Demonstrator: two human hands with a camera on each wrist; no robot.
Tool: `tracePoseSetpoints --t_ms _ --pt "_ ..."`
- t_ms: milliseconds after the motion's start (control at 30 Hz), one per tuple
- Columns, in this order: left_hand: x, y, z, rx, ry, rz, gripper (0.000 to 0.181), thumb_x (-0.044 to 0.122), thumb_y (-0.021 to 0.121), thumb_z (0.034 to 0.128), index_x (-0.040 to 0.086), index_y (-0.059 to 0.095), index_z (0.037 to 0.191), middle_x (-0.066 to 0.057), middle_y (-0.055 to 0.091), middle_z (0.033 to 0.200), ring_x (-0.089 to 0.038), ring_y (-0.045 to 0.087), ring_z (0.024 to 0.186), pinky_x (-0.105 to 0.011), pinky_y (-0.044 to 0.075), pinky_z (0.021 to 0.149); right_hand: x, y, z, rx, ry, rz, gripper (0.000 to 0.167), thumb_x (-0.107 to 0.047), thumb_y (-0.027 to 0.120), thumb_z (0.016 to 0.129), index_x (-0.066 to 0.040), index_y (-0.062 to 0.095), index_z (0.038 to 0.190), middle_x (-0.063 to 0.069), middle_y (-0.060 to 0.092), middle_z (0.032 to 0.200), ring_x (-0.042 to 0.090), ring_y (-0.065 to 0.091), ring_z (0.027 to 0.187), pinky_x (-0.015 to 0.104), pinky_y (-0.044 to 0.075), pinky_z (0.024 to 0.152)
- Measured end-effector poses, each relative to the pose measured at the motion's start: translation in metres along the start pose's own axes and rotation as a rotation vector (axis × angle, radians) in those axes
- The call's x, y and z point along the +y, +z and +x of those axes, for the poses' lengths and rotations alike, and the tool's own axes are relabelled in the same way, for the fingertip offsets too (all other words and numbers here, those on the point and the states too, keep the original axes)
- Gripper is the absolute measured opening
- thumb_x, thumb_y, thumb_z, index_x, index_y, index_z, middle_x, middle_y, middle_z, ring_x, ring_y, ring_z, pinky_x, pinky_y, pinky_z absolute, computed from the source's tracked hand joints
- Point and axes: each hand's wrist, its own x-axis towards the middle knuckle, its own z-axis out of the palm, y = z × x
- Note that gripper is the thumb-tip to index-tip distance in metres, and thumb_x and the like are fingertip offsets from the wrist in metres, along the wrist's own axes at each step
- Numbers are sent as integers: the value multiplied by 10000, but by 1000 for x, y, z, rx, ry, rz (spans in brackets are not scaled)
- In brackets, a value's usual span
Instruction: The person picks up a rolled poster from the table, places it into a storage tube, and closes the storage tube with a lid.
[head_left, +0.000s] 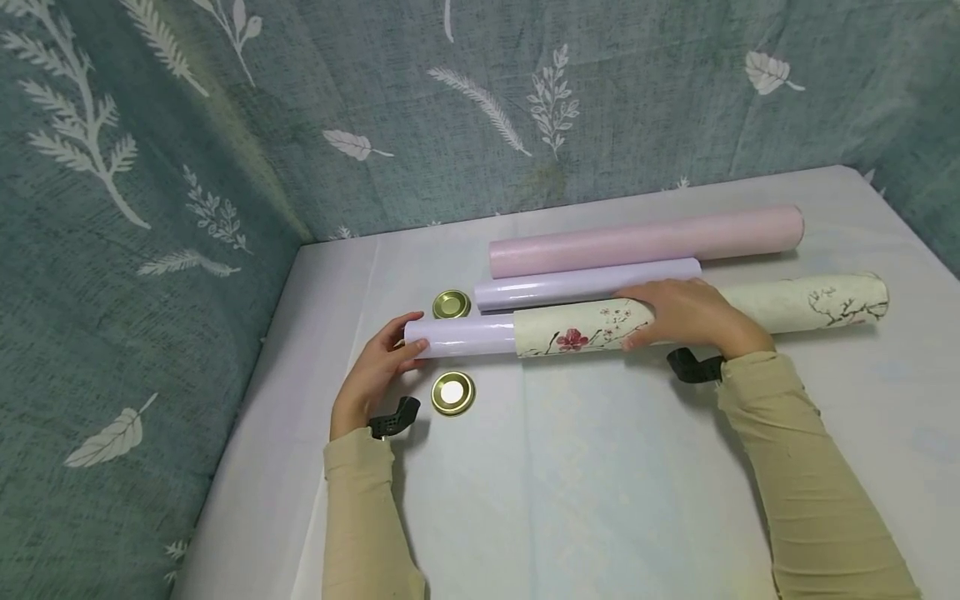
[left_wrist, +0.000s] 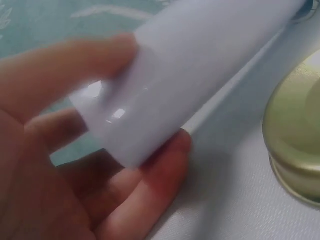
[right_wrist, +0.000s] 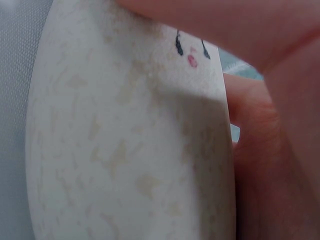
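My left hand [head_left: 372, 367] grips the left end of a glossy white roll [head_left: 472, 337], thumb on the near side and fingers round the far side. In the left wrist view the white roll [left_wrist: 165, 75] slants up to the right between thumb and fingers. Its right part is hidden inside a cream floral paper roll [head_left: 562, 328] with plum blossoms and branches. My right hand [head_left: 686, 312] lies over the middle of that floral roll and holds it. The right wrist view shows the speckled floral roll [right_wrist: 125, 125] close up, with thumb and fingers round it.
Behind lie a second glossy white roll [head_left: 585, 283] and a pink roll [head_left: 645, 242]. One gold lid [head_left: 452, 303] sits just behind the held white roll, another gold lid [head_left: 453, 393] in front of it. A white cloth covers the table [head_left: 570, 500]; leaf-patterned green fabric [head_left: 480, 108] hangs behind.
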Motion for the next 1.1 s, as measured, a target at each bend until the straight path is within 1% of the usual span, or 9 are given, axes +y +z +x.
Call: tracePoseSetpoints --t_ms 100,233,333,400,500,567,667,800,1100 --pt "6 1 -6 -46 30 25 603 191 640 832 113 353 1356 -130 409 1282 -264 447 1104 -370 426 891 0 -1 1 -3 -3 -6 777 -610 687 620 -249 486 1278 0 530 1223 210 484 1076 493 340 857" --pt "15 5 -9 -67 40 101 583 182 620 846 119 353 1360 -128 425 1283 -263 434 1135 -406 353 960 1 -1 2 0 6 -9 785 -618 682 617 -253 481 1281 -6 529 1225 207 484 1073 495 340 855" --pt "15 7 -7 -56 14 130 585 224 633 836 137 370 1351 -113 440 1282 -255 441 1140 -416 331 973 1 -1 2 2 5 -9 789 -625 676 618 -249 480 1283 1 525 1232 217 479 1086 501 335 864" --pt "10 7 -3 -41 -9 121 602 254 650 822 125 378 1344 -102 448 1283 -241 453 1135 -403 357 956 0 -1 1 3 1 -5 784 -621 679 619 -249 483 1280 2 526 1231 215 478 1088 499 336 867" --pt "0 6 3 -12 -30 104 649 306 677 793 88 388 1332 -85 462 1282 -212 476 1118 -350 419 899 0 0 1 5 0 -1 777 -615 682 620 -250 486 1277 2 530 1224 211 481 1081 489 341 866" --pt "-3 6 6 2 -36 118 676 337 683 779 66 393 1326 -76 471 1275 -199 485 1107 -327 440 871 0 1 0 5 4 0 777 -610 684 622 -247 483 1280 3 527 1230 218 478 1092 496 334 874" --pt "-4 8 8 4 -36 160 691 379 680 771 62 403 1319 -72 481 1264 -200 492 1095 -324 448 858 0 1 0 3 8 -3 788 -614 680 623 -238 479 1286 10 521 1241 235 473 1109 515 315 885" --pt "-3 10 9 -2 -51 187 695 403 677 766 70 411 1315 -68 478 1266 -204 488 1098 -334 446 862 0 1 -1 -3 13 -5 798 -620 678 620 -236 475 1289 11 518 1248 241 471 1116 532 298 890" --pt "0 14 9 30 -84 199 718 457 690 730 118 416 1301 -64 488 1242 -198 516 1049 -322 446 856 0 2 1 1 6 -12 801 -631 673 616 -239 477 1287 15 521 1244 242 473 1112 521 307 885"
